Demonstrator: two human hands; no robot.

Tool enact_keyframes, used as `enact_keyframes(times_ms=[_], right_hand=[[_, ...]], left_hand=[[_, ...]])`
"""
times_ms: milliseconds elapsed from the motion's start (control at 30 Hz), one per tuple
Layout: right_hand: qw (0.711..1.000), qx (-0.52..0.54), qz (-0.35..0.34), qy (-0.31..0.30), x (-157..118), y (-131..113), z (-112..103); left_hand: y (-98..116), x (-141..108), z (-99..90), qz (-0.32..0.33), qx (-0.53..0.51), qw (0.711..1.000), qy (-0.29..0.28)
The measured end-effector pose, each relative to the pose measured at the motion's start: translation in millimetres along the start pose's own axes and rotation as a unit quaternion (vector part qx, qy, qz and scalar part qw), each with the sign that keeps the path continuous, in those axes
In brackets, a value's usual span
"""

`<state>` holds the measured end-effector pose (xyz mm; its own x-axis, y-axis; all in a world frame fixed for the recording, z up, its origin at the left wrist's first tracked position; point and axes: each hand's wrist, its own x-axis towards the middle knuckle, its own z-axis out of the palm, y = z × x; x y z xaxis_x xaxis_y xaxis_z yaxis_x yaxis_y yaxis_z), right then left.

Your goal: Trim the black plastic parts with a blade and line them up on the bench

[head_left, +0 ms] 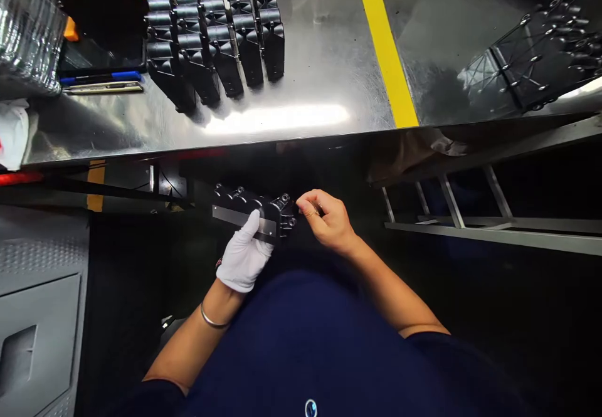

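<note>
In a white glove, my left hand point(245, 255) grips a black molded plastic part point(245, 207) in front of my body. The part has a flat grey strip along its near side and several small round bosses on its far and right edges. My bare right hand point(327, 219) is just off the part's right end, its thumb and fingers pinched together. Whatever lies in that pinch, if anything, is too small or hidden to name.
Several similar black parts point(216, 34) stand in a row on the metal table point(320, 53). A yellow tape strip point(385, 47) crosses it. Pens point(101, 78) and clear plastic trays point(28, 34) lie left; more black parts point(522, 59) right. A metal frame point(470, 232) is below.
</note>
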<state>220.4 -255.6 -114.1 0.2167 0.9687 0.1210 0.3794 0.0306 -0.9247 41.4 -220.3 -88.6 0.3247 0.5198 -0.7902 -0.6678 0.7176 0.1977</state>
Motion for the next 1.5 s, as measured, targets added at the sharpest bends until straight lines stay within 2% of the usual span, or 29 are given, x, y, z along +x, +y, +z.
enact_keyframes(times_ms=[100,167,233,333,400,433,500,700,833,967,1100,1167,1233,1400,1500], right_hand=[[0.981,-0.170,-0.002,0.090,7.2,14.8,-27.7],[0.965,-0.250,-0.008,0.075,11.2,16.9,-44.9],[0.966,-0.257,-0.031,0.020,11.1,8.5,-52.7],[0.970,-0.163,-0.123,-0.133,5.3,-16.8,-45.9],[0.950,-0.099,-0.202,-0.216,1.9,-32.1,-35.7],[0.939,-0.086,-0.235,-0.234,1.0,-37.1,-30.7],[0.927,-0.099,-0.277,-0.231,0.9,-40.6,-22.5],[0.923,-0.155,-0.323,-0.139,4.3,-27.3,-12.8],[0.932,-0.191,-0.290,-0.107,4.4,-24.1,-12.0],[0.930,-0.227,-0.272,-0.092,4.3,-22.2,-9.9],[0.933,-0.220,-0.265,-0.107,8.4,-21.2,-11.9],[0.940,-0.192,-0.255,-0.122,13.7,-22.1,-17.5],[0.938,-0.178,-0.266,-0.131,20.5,-23.9,-25.2],[0.899,-0.245,-0.324,-0.165,34.0,-28.8,-38.8],[0.891,-0.254,-0.331,-0.179,37.9,-29.3,-40.4]], left_hand=[[7.2,-2.5,-5.4,0.036,0.045,0.998,-0.013],[11.9,-3.6,-13.5,0.038,0.091,0.994,-0.039],[14.8,-3.9,-22.7,0.038,0.143,0.985,-0.084],[15.3,-4.3,-31.1,0.027,0.201,0.968,-0.149],[14.3,-5.8,-30.5,0.025,0.228,0.959,-0.164],[13.5,-6.9,-28.8,0.025,0.238,0.957,-0.163],[11.5,-8.5,-25.0,0.028,0.252,0.954,-0.158],[4.6,-6.5,-24.8,0.042,0.185,0.975,-0.112],[1.8,-9.2,-20.2,0.026,0.159,0.984,-0.082],[-1.8,-14.3,-7.8,0.024,0.104,0.994,-0.009],[-3.7,-16.2,1.7,-0.032,0.029,0.998,0.036],[-2.8,-16.0,2.5,-0.069,0.016,0.997,0.029],[-1.4,-15.1,0.3,-0.077,0.021,0.997,0.012],[0.0,-13.4,-7.0,-0.074,0.066,0.995,-0.014],[-0.9,-14.4,-7.2,-0.087,0.051,0.995,-0.011]])
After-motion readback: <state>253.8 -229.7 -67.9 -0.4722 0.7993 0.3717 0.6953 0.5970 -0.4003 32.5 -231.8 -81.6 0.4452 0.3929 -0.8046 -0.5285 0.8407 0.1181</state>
